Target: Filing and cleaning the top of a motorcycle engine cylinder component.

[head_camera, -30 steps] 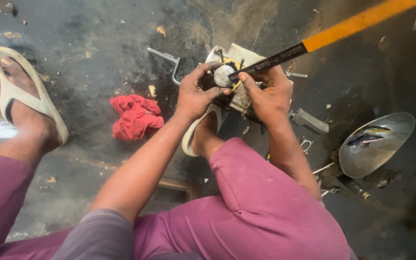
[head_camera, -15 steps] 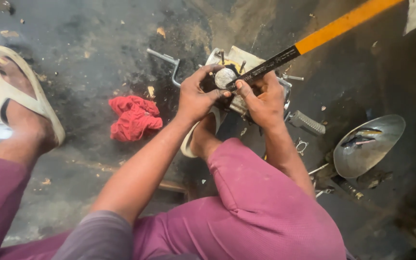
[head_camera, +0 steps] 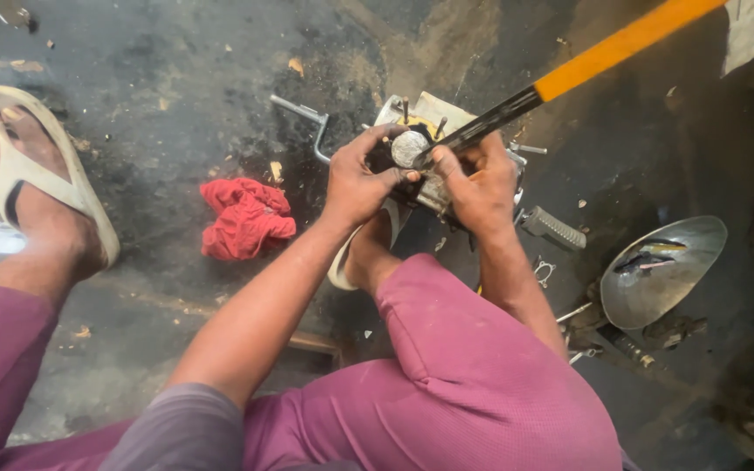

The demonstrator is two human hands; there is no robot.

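The left hand (head_camera: 355,179) and right hand (head_camera: 480,183) press together on a metal engine part (head_camera: 425,118) set on the dark floor (head_camera: 176,52), fingers closed around a round silvery piece (head_camera: 409,146) at its top. A long tool with an orange handle (head_camera: 621,44) reaches in from the upper right, its dark shaft meeting that piece. A red rag (head_camera: 244,216) lies to the left, and a shiny metal bowl (head_camera: 661,270) sits to the right.

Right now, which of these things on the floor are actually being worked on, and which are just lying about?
In use: left hand and right hand gripping the metal engine part; long yellow-handled tool set against it.

Lying about: red rag, metal bowl, ribbed grey footpeg.
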